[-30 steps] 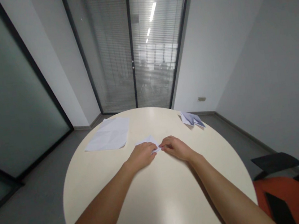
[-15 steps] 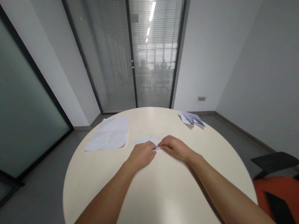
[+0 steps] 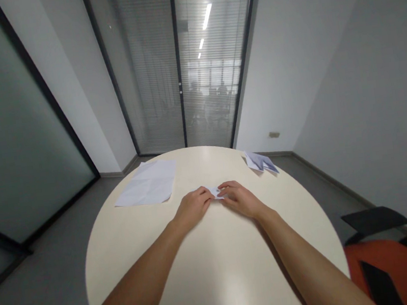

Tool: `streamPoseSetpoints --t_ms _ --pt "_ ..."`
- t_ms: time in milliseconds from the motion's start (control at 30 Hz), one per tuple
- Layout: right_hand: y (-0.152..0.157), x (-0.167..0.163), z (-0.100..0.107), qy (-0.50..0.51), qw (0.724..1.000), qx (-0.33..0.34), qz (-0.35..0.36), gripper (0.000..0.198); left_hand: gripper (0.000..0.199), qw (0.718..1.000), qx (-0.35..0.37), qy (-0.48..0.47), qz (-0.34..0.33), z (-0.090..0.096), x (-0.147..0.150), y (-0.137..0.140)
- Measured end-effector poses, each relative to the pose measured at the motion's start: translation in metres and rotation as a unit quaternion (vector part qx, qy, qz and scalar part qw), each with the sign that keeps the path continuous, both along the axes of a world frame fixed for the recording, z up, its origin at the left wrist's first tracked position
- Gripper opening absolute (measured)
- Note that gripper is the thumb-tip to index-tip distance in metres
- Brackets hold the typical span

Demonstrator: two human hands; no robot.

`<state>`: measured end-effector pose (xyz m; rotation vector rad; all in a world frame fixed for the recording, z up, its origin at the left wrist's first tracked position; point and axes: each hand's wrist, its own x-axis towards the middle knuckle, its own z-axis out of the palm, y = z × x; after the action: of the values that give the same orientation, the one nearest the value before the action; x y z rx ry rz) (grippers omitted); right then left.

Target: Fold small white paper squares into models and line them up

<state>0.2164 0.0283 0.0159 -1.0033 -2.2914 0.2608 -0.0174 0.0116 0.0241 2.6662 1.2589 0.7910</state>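
Small white paper [image 3: 213, 191] between my two grips

The small white paper sits at the middle of the scene, bridging the narrow gap between my hands. My left grip [image 3: 194, 205] is clamped on its left end, thumb and fingers together. My right grip [image 3: 239, 199] is at its right end, fingers curled over it and the thumb a little lower on the near side; I cannot tell whether they pinch it. Much of the paper is hidden under my fingers, so its full shape is unclear.

The desk [image 3: 217, 264] is round, pale and glossy, with a bright reflection at its near side. On its far left lies a larger white sheet [image 3: 148, 183], creased and flat. On its far right a folded paper [image 3: 261, 161] stands partly raised near the edge.

Past the far edge is a glass partition [image 3: 154, 89] with blinds. A frosted panel [image 3: 7, 127] is at left, a plain wall [image 3: 309, 50] at right. At near right is an orange chair [image 3: 406, 266] with black armrests, on grey floor [image 3: 58, 274].
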Motion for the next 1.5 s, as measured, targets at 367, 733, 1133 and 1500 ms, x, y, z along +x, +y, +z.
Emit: streamPoseSetpoints --t_ms 367,733,1133,1500 --pt "-0.007 -0.006 0.011 0.013 0.998 -0.056 -0.038 0.022 0.020 0.995 0.042 0.006 0.088 0.008 -0.001 0.000" --pt "-0.003 -0.002 0.014 0.054 0.995 -0.016 -0.084 0.025 0.021 0.986 0.100 -0.103 0.087 0.007 -0.004 0.000" --pt "-0.004 -0.004 0.015 0.168 0.981 -0.036 -0.094 0.037 0.013 0.957 0.126 -0.246 0.083 0.005 0.001 0.002" --pt "0.002 -0.002 0.005 0.132 0.979 -0.113 -0.108 0.034 0.015 0.972 0.027 -0.194 0.130 -0.001 -0.001 0.004"
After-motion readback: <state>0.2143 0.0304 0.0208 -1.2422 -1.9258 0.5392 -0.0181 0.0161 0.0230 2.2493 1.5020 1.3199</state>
